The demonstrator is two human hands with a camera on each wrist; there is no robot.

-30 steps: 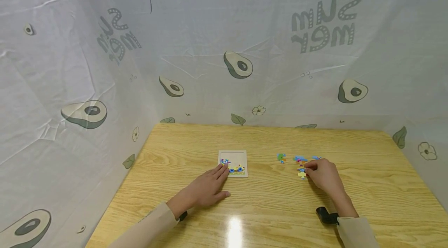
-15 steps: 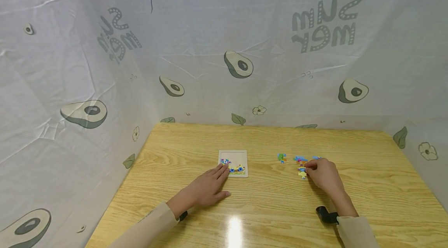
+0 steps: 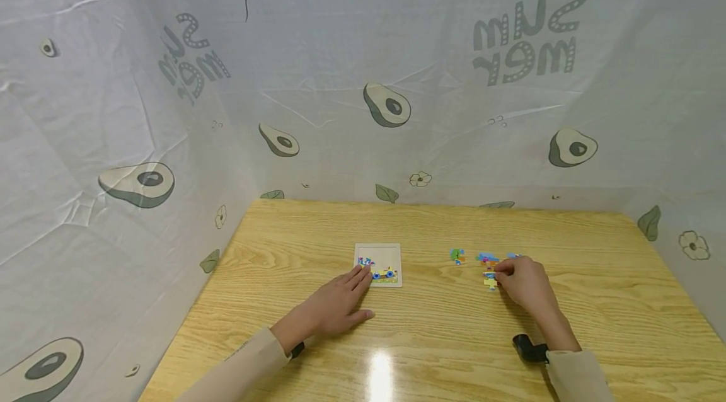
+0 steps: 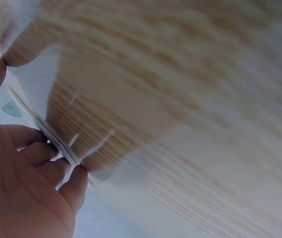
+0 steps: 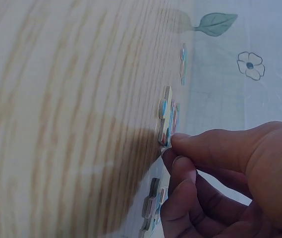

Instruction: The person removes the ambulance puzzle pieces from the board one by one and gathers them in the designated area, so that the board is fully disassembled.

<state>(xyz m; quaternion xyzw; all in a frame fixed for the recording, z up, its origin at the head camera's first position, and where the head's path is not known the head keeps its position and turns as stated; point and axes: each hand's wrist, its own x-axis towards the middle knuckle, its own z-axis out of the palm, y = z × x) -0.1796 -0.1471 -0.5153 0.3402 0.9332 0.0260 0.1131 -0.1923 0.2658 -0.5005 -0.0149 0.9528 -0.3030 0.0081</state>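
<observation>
In the head view, a square puzzle board (image 3: 379,252) with a pale rim lies on the table, its lower part filled with colourful pieces. My left hand (image 3: 339,301) rests with nearly straight fingers on the board's lower left corner, covering part of it. To the right, my right hand (image 3: 526,287) pinches a yellow and blue puzzle piece (image 3: 490,283) between thumb and forefinger at its right edge. The right wrist view shows this jigsaw piece (image 5: 165,121) lying low at the table surface, by the thumb tip.
A green puzzle piece (image 3: 456,256) lies between the board and the right hand. Blue pieces (image 3: 486,258) lie just beyond that hand, with another piece (image 3: 513,256) partly behind it. A printed curtain (image 3: 454,156) hangs along the table's (image 3: 295,232) back and sides.
</observation>
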